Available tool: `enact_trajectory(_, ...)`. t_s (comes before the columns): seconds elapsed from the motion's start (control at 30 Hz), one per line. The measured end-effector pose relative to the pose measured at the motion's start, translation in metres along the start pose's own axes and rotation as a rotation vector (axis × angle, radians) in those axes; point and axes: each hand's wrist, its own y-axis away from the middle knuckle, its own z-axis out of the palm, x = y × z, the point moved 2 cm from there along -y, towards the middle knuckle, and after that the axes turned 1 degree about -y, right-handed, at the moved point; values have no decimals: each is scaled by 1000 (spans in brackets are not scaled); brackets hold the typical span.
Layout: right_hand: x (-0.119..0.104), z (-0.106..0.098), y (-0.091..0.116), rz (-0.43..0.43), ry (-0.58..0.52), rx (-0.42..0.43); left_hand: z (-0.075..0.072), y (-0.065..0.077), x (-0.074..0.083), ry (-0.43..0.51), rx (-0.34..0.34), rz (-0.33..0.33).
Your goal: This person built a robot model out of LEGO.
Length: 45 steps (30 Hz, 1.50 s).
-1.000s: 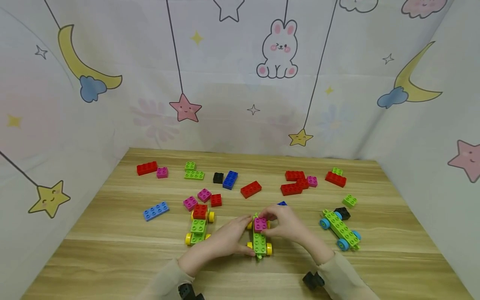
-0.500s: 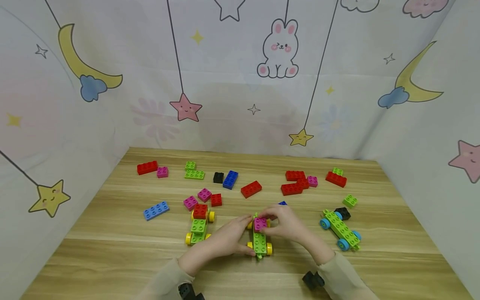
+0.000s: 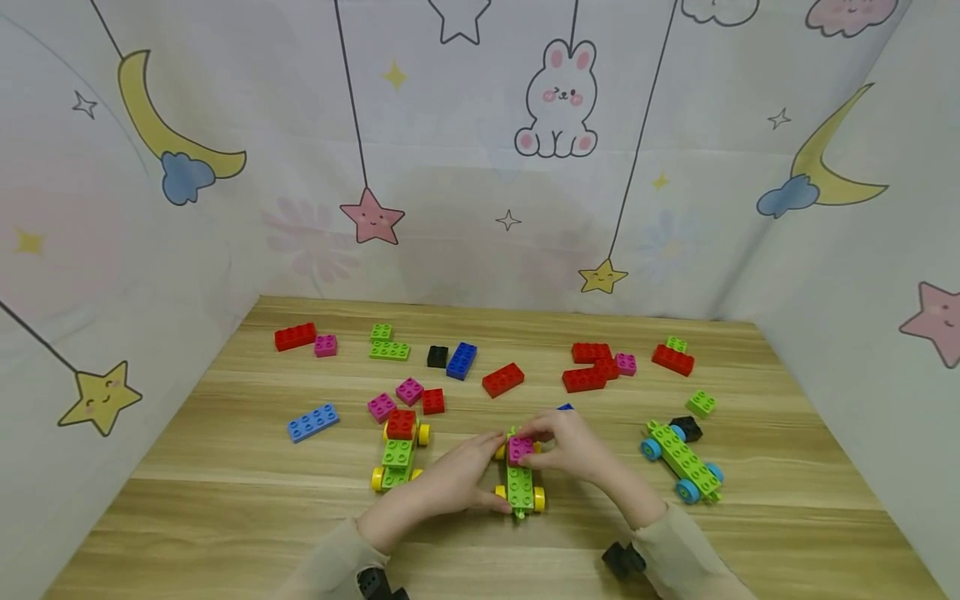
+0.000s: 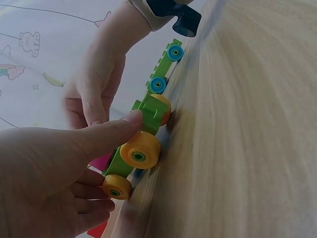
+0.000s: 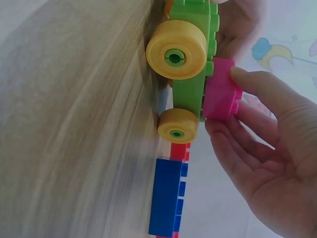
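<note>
A green toy car base (image 3: 519,490) with yellow wheels stands on the table between both hands. My left hand (image 3: 453,479) holds it from the left, with the thumb (image 4: 130,121) at the near end and the other fingers toward the far wheels. On the base's far half sits a pink brick (image 3: 521,451), seated against the studs in the right wrist view. My right hand (image 3: 567,447) pinches this pink brick (image 5: 220,91) between thumb and fingers. In the head view the right hand partly hides the far right wheel.
Left of the hands stands another yellow-wheeled green car (image 3: 397,454) carrying green and red bricks. A blue-wheeled green base (image 3: 682,460) lies to the right, touching a black brick (image 3: 687,428). Several loose bricks spread across the back, including a light blue one (image 3: 313,423). Behind hangs a printed curtain (image 3: 450,167).
</note>
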Motion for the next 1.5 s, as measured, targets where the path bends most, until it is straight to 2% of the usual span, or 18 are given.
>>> enact_trajectory(0.57,-1,2,-4,65,-1,-22,0,-1,-2,22,-7,-13)
enact_trajectory(0.83,-3,0,-4,37,-1,-27,-1,0,-2,24,-9,-21)
enact_trajectory(1.5,1,-2,-4,39,-45,-37,0,-1,-1,13,-6,-7)
